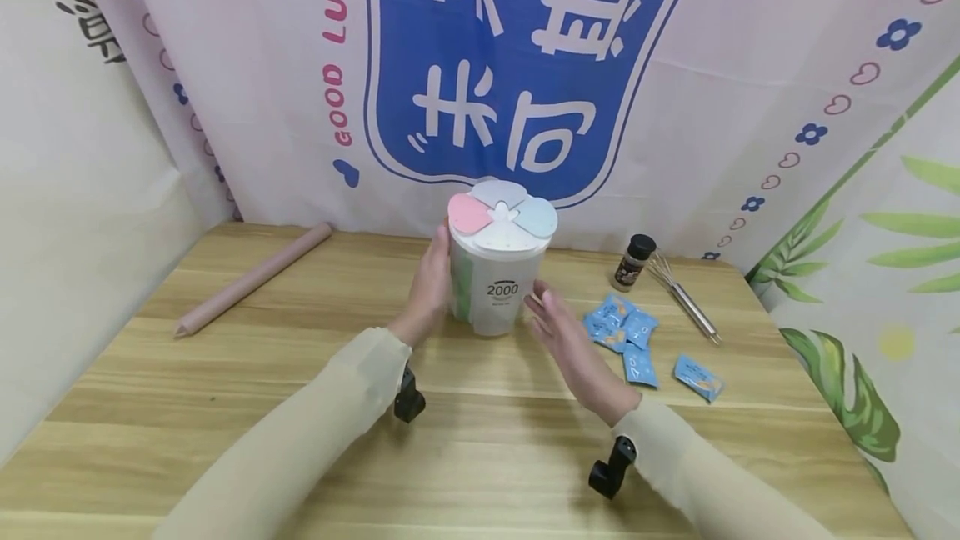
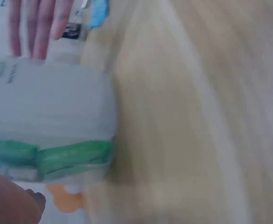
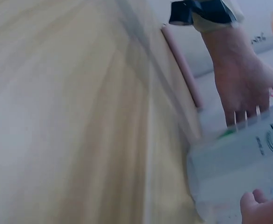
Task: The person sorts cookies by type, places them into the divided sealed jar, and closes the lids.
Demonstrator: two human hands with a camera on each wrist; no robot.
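A translucent plastic container marked "2000" [image 1: 497, 294] stands upright near the back of the table, under a lid with pink, blue and grey petals [image 1: 501, 219]. Green [image 2: 73, 156] shows along its left side. My left hand [image 1: 429, 277] lies along that side; the right wrist view shows its fingers [image 3: 239, 114] straight and partly hidden behind the wall. On the opposite side is my right hand [image 1: 573, 348], fingers near the lower wall. In the left wrist view these fingers [image 2: 42, 28] look straight. Whether they touch the container I cannot tell.
Several blue packets [image 1: 618, 327] lie to the right on the wooden table [image 1: 300, 407]. Behind them are a black-capped shaker bottle [image 1: 633, 263] and a whisk [image 1: 686, 298]. A pink rolling-pin-like stick [image 1: 255, 280] lies at the left. A printed curtain [image 1: 285, 107] hangs behind.
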